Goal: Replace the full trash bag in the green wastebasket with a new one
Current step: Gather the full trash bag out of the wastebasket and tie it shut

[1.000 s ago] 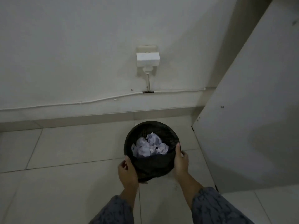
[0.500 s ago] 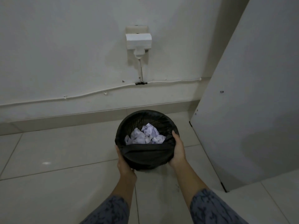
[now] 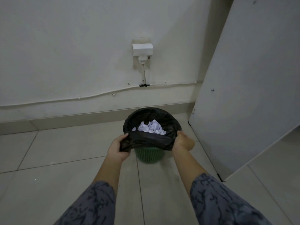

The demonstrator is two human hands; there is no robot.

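A green mesh wastebasket [image 3: 149,155] stands on the tiled floor near the wall. A black trash bag [image 3: 151,140] lines it, and its folded-over edge is pulled up so the green lower wall shows. Crumpled white paper [image 3: 151,127] fills the bag. My left hand [image 3: 117,147] grips the bag's edge on the left side. On the right side, my right hand [image 3: 184,141] is closed on the bag's edge.
A white cabinet panel [image 3: 243,95] stands close on the right of the basket. The wall behind carries a white socket box [image 3: 142,49] and a cable [image 3: 97,95] running along it. Pale floor tiles [image 3: 65,151] spread to the left and front.
Both hands moved from the basket's sides onto the bag's folded edge and lifted it, uncovering the green lower wall. The view has pulled back a little.
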